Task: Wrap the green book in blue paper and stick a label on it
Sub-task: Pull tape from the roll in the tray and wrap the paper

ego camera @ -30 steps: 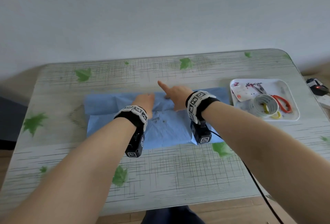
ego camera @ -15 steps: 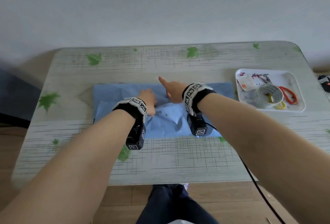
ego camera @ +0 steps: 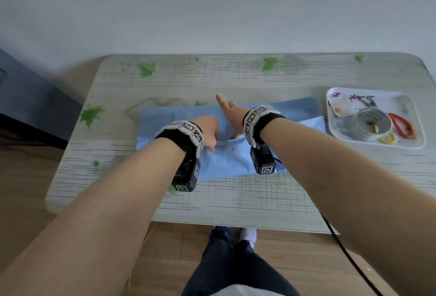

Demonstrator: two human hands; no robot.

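Since a moment ago our view has tipped down, so more floor and our legs show, while both hands keep their places. The blue paper (ego camera: 160, 118) lies folded mid tabletop (ego camera: 236, 196). Our left hand (ego camera: 207, 130) curls tight on its fold, thumb at the edge. Our right hand (ego camera: 232, 118) presses it, forefinger straight, pointing far. At the far right sits a white tray (ego camera: 401, 104).

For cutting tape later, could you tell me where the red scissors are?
Head view: the red scissors lie in the white tray at the right of the table, just right of the tape roll.
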